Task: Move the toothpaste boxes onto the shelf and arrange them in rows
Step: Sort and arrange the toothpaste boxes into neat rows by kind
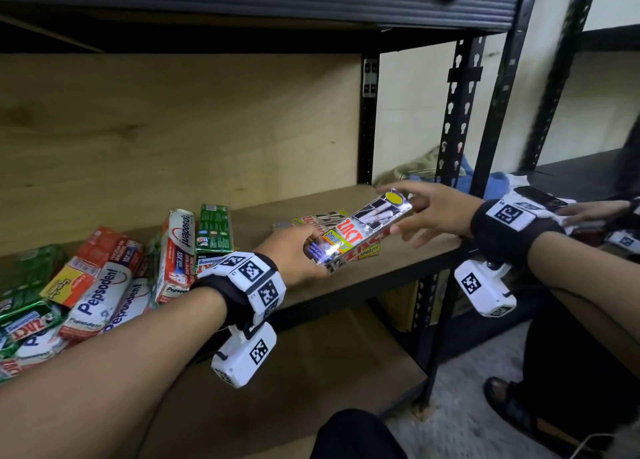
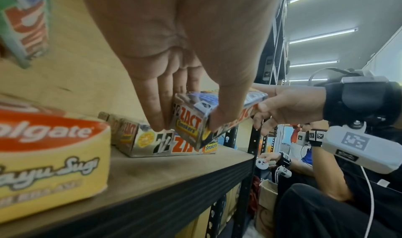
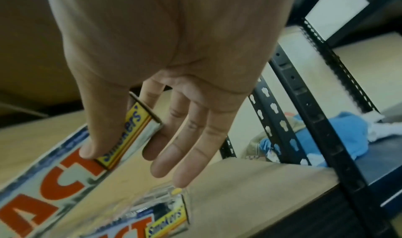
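The Zact box (image 1: 360, 231) is shiny silver with red lettering and a yellow "Smokers" label (a yellow oval at one end). Pepsodent boxes (image 1: 100, 299) are white, red and blue. The shelf (image 1: 398, 271) is pale wood on a black frame.

Both arms are bare, no sleeves, each with a black wrist strap (image 1: 509, 237) topped by white blocks printed with black square-code markers. A chunky white camera pod (image 1: 244, 360) with another marker hangs under each wrist, and there's dark trousers (image 1: 356, 436) lower down.
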